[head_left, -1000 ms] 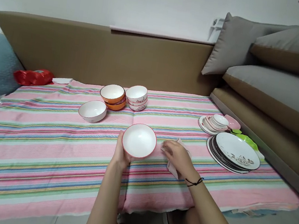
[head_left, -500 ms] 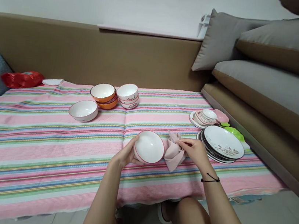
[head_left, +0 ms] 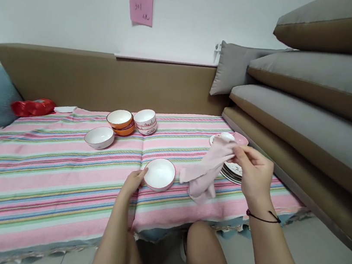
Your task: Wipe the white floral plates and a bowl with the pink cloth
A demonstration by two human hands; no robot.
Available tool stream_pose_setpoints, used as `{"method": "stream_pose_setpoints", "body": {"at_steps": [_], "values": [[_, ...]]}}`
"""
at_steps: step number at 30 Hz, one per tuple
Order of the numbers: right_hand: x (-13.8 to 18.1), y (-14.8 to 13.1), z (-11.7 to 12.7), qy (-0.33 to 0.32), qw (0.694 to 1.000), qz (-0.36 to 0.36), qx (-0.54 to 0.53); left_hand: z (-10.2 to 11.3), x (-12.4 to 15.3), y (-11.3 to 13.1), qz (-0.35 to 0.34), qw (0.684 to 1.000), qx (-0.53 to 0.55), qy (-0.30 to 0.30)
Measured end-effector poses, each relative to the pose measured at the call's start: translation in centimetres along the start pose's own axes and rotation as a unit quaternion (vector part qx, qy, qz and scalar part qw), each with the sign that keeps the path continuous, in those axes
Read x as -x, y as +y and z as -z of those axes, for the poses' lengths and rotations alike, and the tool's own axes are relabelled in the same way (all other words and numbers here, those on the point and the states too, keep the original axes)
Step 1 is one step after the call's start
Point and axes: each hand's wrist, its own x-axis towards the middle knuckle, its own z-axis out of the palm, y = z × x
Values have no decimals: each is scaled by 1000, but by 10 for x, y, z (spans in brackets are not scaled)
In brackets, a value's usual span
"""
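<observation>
A white bowl with a red rim (head_left: pixel 159 174) rests on the striped cloth (head_left: pixel 42 174) near the front edge. My left hand (head_left: pixel 133 180) grips its left side, thumb on the rim. My right hand (head_left: pixel 253 172) is raised to the right of the bowl and pinches a pale pink cloth (head_left: pixel 206 170), which hangs down from my fingers. The cloth partly hides the stacked plates (head_left: pixel 232 171) behind it.
Farther back stand a lone white bowl (head_left: pixel 99 137), a stack of orange bowls (head_left: pixel 120 121) and a stack of white bowls (head_left: pixel 145 121). Small dishes (head_left: pixel 239 138) sit at the right. A red bag (head_left: pixel 33 107) lies far left. Grey cushions (head_left: pixel 301 101) rise on the right.
My right hand has lifted the pink cloth off the table and up to the right. The bowl, tilted before, now sits level on the cloth with my left hand still on it.
</observation>
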Motion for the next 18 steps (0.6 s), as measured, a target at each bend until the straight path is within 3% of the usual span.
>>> {"method": "stream_pose_setpoints", "body": {"at_steps": [3, 5, 6, 10, 14, 18], "values": [[6, -15, -1, 12, 998, -12, -55, 0, 23, 20, -71, 986, -32, 145], [14, -22, -2, 10, 996, -19, -82, -7, 49, 45, -180, 947, -64, 259], [18, -26, -3, 6, 995, -26, -94, -14, 64, 59, -242, 933, -63, 259], [39, -50, -7, -15, 988, -56, -144, -52, 120, 111, -430, 894, -73, 100], [54, -81, 0, 12, 978, -36, -204, -72, 143, 129, -419, 902, -64, 84], [57, -98, 20, 76, 974, -18, -211, -50, 158, 129, -388, 920, -37, 29]]}}
